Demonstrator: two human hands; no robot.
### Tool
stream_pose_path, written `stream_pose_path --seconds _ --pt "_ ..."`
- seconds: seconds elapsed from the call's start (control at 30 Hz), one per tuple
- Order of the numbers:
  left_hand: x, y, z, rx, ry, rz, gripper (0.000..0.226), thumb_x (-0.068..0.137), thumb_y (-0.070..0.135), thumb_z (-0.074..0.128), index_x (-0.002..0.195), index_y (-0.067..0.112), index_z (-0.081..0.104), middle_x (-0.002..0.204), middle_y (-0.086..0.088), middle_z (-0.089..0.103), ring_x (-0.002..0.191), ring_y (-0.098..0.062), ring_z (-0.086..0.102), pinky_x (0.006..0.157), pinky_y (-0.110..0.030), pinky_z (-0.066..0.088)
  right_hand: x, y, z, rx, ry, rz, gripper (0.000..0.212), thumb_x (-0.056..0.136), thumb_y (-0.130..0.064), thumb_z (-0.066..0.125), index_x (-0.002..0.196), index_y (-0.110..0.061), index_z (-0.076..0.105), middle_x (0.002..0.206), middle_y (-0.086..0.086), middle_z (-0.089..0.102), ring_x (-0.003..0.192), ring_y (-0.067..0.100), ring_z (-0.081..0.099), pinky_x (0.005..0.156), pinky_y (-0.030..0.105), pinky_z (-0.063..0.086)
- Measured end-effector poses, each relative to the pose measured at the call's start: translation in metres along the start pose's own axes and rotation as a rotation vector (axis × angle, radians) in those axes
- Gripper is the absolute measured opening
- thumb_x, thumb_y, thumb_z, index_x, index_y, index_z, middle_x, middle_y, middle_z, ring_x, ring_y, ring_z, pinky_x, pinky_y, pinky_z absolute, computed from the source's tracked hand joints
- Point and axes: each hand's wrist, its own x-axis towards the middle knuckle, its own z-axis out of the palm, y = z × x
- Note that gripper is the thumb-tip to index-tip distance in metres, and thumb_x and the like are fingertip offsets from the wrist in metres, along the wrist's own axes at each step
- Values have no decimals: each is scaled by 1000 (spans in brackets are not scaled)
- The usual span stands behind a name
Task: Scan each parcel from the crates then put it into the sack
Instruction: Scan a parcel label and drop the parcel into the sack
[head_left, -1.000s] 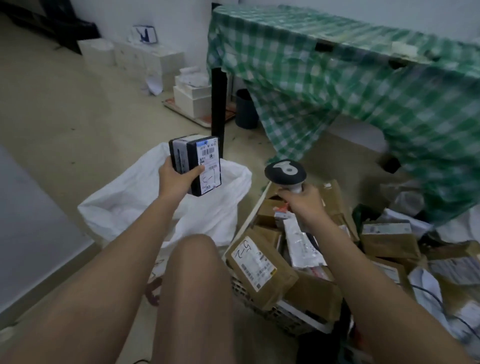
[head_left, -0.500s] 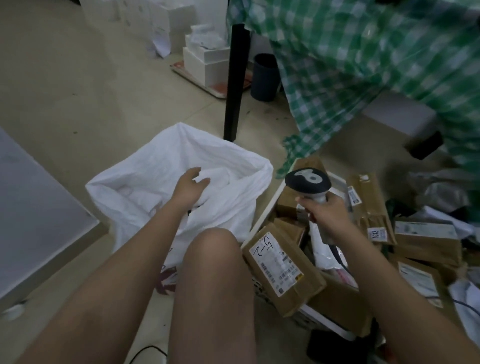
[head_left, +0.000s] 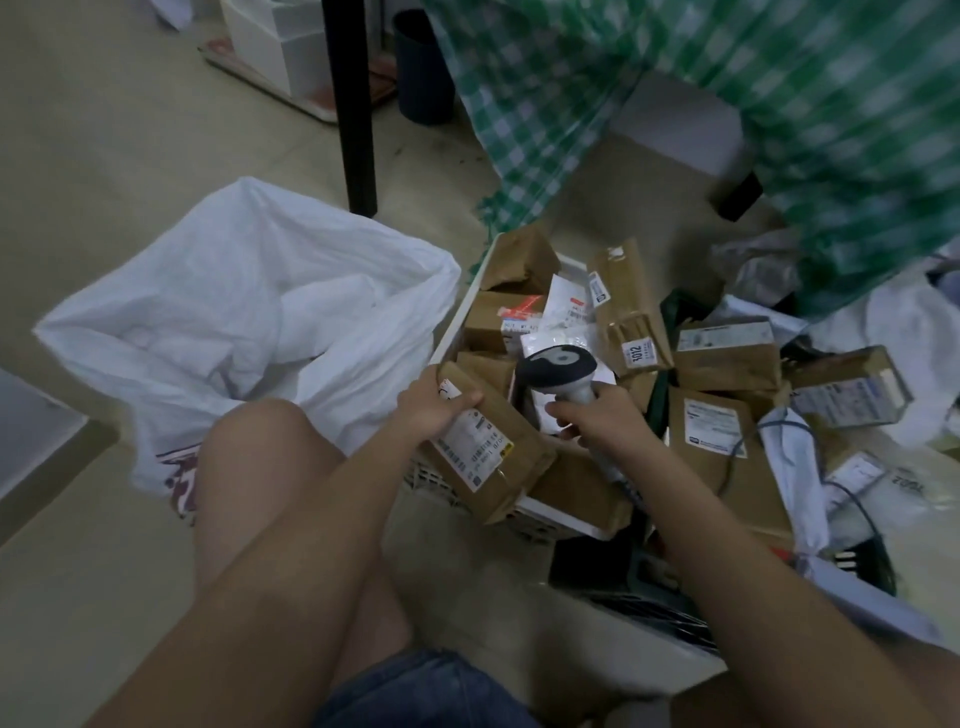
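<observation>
A green-and-white checked plastic tablecloth (head_left: 701, 98) hangs from the upper right, its lower edge reaching the pale beige tiled floor (head_left: 104, 130). A black square table leg (head_left: 356, 119) stands upright on that floor, left of the cloth. Just beside the leg, behind it, sits a dark blue cylindrical bin (head_left: 423, 67). Further left, white rectangular cardboard boxes (head_left: 275, 39) rest on a flat reddish-brown board (head_left: 332, 101) near the top edge.
</observation>
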Motion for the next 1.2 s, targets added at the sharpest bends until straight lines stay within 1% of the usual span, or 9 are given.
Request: stream_pose_path --seconds 0.13,0.27,0.37,0.5,0.6,0.77,0.97,1.07,1.2 --pt "-6 5 0 138 4 -70 107 42 93 54 131 34 46 131 -2 57 123 -31 48 105 -51 37 -4 1 -6 63 3 -20 19 84 -14 69 100 -7 61 81 9 66 64 19 64 54 24 46" --pt "-13 16 4 142 37 -24 83 70 69 68 136 25 41 131 -3 52 122 -28 47 103 -45 39 -12 -7 -25 122 79 -79 11 87 -10 66 94 -9 58 76 10 61 57 16 56 47 18 48" --pt "-17 15 5 143 -28 61 56 83 48 68 119 16 41 116 -3 52 102 -21 52 84 -32 42 -17 -5 -38 151 112 -70 14 87 -10 65 99 -4 59 73 9 60 53 16 54 39 13 43" --pt "-22 6 9 177 -17 43 39 90 44 62 106 16 40 102 -11 64 86 -22 59 74 -33 44 -22 3 -45 220 142 -78 12 88 -10 66 96 -4 60 74 10 61 56 17 56 39 14 42" --pt "-27 7 17 189 0 45 38 90 43 61 116 16 53 114 -10 63 96 -23 60 80 -33 46 -25 9 -47 233 145 -86 15 87 -10 66 100 -4 60 75 10 62 56 15 56 39 14 42" --pt "-41 25 23 51 269 124 39 92 38 61 116 8 66 119 -10 63 111 -29 58 89 -34 41 -31 18 -52 247 130 -120 11 85 -11 69 93 -6 62 79 13 65 58 16 61 46 21 46" --pt "-50 56 16 -316 554 150 32 86 36 68 108 13 66 95 1 65 89 -19 62 80 -32 48 -37 24 -52 464 259 -207 20 85 -24 72 98 -26 57 91 -9 67 86 10 65 74 26 53" --pt "-51 62 27 -364 438 165 37 85 39 67 118 22 63 106 -1 69 98 -23 65 90 -43 53 -39 22 -53 538 262 -234 37 84 -27 73 116 -24 54 94 -17 61 84 -2 58 67 15 46" --pt "-56 58 46 -283 99 154 51 93 42 58 140 29 45 129 1 57 115 -22 56 96 -45 50 -35 25 -65 524 344 -229 45 82 -27 75 121 -20 56 103 -10 64 97 11 60 84 30 48"
